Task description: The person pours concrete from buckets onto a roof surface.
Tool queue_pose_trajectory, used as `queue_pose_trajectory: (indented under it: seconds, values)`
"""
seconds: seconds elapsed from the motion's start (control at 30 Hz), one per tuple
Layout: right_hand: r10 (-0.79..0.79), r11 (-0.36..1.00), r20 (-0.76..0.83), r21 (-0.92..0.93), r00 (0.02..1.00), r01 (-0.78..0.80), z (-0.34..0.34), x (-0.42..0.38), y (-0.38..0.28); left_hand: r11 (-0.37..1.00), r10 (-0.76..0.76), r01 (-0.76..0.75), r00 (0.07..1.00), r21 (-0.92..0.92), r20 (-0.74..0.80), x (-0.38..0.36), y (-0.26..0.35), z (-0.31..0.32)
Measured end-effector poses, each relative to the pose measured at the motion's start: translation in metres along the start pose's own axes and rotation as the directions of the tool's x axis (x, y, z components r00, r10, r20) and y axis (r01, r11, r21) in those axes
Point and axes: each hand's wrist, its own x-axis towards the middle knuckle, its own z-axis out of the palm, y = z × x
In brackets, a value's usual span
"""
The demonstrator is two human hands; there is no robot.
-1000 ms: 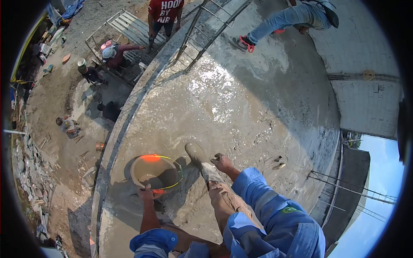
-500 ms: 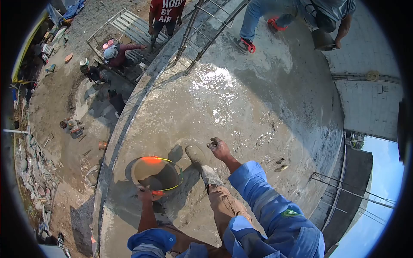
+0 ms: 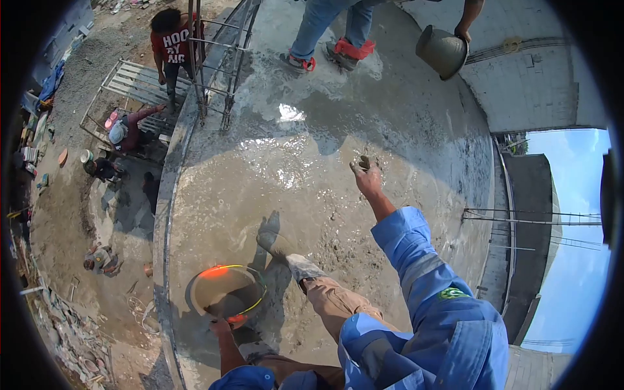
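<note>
My left hand [image 3: 223,327] grips the near rim of an orange bucket [image 3: 213,272], which stands on the wet concrete slab [image 3: 312,221]. The bucket has a yellow handle lying along its side, and its inside is coated with grey cement. Stretched out ahead over the slab, my right hand [image 3: 369,180] has its mud-covered fingers apart and nothing visible in them. Between the two, my booted foot [image 3: 272,244] is planted in the wet surface.
A co-worker in jeans [image 3: 322,29] holds a grey-coated bucket [image 3: 443,53] tilted near the wall. A rebar ladder-like frame [image 3: 218,71] rises at the slab's edge [image 3: 164,247]. Several people are on the lower ground at left. Rebar rods [image 3: 520,218] jut out at right.
My right hand has reached farther forward and right. The view has shifted, and the co-worker's bucket has tilted over. My left hand stays on the orange bucket.
</note>
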Motion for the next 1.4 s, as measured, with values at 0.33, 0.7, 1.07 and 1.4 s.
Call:
queue_pose_trajectory:
  seconds: [0.33,0.7,1.07,1.4]
  values:
    - [0.190,0.978,-0.291,0.144,0.938,-0.154,-0.215,0.182,0.025,0.975,-0.218,0.220,0.972,-0.017,0.093,0.021,0.002,0.014]
    - [-0.174,0.984,-0.245,-0.070,0.954,0.162,-0.172,0.227,0.032,0.955,-0.111,0.100,0.994,0.280,0.023,-0.033,0.057,0.015]
    - [-0.291,0.957,-0.026,-0.025,0.956,0.290,-0.121,0.197,-0.084,0.985,-0.038,0.054,0.995,0.165,-0.096,-0.028,0.050,0.022]
    - [-0.426,0.903,0.024,-0.049,0.904,0.427,-0.091,0.202,-0.159,0.991,-0.075,0.085,0.992,0.098,-0.107,-0.046,0.069,0.016]
